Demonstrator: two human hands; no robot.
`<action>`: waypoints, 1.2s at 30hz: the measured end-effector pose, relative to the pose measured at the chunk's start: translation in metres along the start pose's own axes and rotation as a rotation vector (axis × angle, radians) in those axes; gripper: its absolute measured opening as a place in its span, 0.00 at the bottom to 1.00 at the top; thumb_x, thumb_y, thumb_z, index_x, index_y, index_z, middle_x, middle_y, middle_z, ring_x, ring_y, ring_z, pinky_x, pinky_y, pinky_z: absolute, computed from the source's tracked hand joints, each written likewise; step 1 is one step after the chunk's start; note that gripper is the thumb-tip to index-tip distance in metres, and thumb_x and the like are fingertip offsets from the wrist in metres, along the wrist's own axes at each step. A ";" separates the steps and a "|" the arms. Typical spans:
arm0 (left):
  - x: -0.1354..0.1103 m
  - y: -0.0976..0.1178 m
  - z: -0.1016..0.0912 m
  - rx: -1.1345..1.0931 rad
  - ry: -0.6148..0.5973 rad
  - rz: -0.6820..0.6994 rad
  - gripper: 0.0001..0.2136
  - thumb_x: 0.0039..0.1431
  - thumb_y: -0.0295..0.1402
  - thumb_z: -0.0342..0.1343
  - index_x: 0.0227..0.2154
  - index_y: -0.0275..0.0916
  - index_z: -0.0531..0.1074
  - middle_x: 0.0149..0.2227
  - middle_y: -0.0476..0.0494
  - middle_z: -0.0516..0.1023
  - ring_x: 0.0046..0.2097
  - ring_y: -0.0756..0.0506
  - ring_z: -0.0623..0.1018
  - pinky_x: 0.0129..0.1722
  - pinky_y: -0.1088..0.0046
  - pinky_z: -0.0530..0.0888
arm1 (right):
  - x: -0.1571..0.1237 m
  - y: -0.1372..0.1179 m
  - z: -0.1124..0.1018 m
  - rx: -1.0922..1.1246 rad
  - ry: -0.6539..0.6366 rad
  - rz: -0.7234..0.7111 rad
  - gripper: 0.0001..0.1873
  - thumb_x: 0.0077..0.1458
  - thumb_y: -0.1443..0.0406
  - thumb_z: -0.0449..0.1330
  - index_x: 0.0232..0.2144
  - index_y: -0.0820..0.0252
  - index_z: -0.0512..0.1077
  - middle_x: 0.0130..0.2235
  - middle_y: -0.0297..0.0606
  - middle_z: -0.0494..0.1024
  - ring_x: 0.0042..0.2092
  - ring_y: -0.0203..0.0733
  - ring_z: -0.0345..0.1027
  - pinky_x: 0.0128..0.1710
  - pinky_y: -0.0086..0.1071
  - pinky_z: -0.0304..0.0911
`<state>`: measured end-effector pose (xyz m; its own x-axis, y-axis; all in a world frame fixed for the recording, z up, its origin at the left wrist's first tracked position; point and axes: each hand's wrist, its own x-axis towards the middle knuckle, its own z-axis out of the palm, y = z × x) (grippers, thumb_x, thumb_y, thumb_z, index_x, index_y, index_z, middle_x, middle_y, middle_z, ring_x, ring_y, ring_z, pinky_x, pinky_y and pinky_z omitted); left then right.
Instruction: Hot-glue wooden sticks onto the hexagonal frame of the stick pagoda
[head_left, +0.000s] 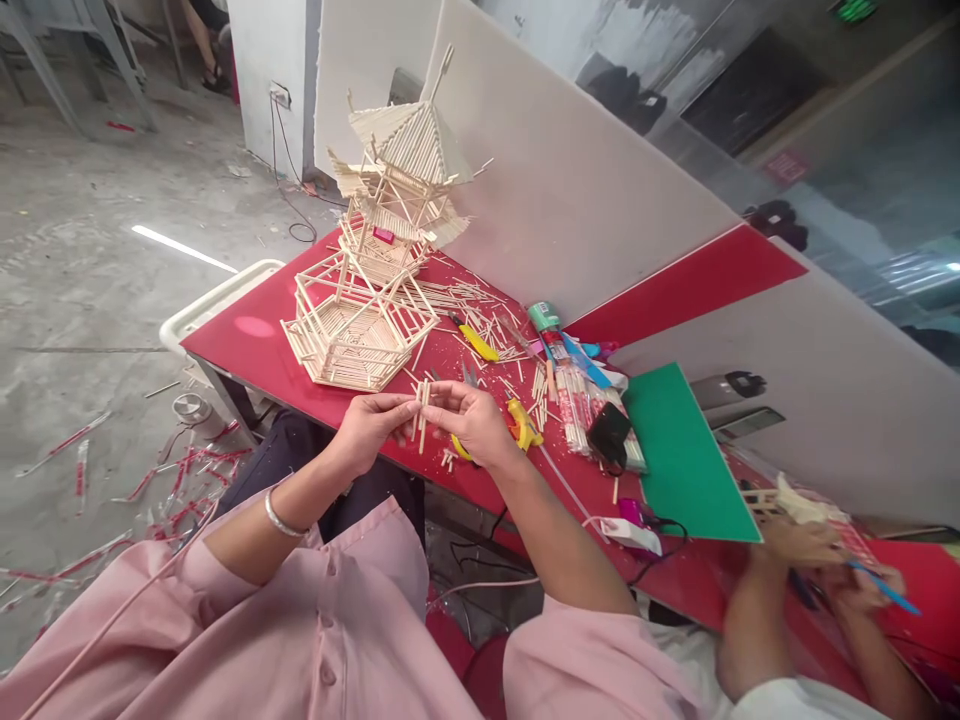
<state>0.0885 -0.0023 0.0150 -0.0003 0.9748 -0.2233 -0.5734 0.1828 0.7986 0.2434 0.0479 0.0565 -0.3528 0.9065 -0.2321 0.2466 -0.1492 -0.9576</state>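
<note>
My left hand (369,428) and my right hand (472,420) meet over the front edge of the red table. Between them they pinch a few short wooden sticks (422,410), held roughly upright side by side. Just beyond my hands stands a pagoda model (360,340) built of thin wooden sticks, with an open railed base and a pointed roof. To the right of my right hand lies a yellow glue gun (525,425). Pliers with yellow handles (478,342) rest among loose sticks (480,300) behind my hands.
Packs of sticks (577,410), a black box-shaped item (609,435), a green board (690,450) and a white power strip (631,536) occupy the table's right. A co-worker's hands (810,550) work farther right. Plastic wrappers (172,490) litter the floor at left; a cable crosses my sleeve.
</note>
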 end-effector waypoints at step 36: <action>0.004 -0.016 0.011 0.109 0.057 -0.059 0.20 0.41 0.46 0.70 0.26 0.37 0.70 0.18 0.53 0.70 0.16 0.57 0.63 0.15 0.81 0.57 | -0.015 0.065 -0.138 -0.853 0.444 -0.045 0.24 0.59 0.52 0.55 0.53 0.56 0.72 0.41 0.41 0.81 0.41 0.43 0.75 0.44 0.36 0.68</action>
<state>0.1065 0.0005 0.0070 -0.0172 0.9535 -0.3007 -0.4817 0.2557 0.8382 0.3892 0.0785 0.0208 -0.0475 0.9973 0.0554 0.8764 0.0683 -0.4767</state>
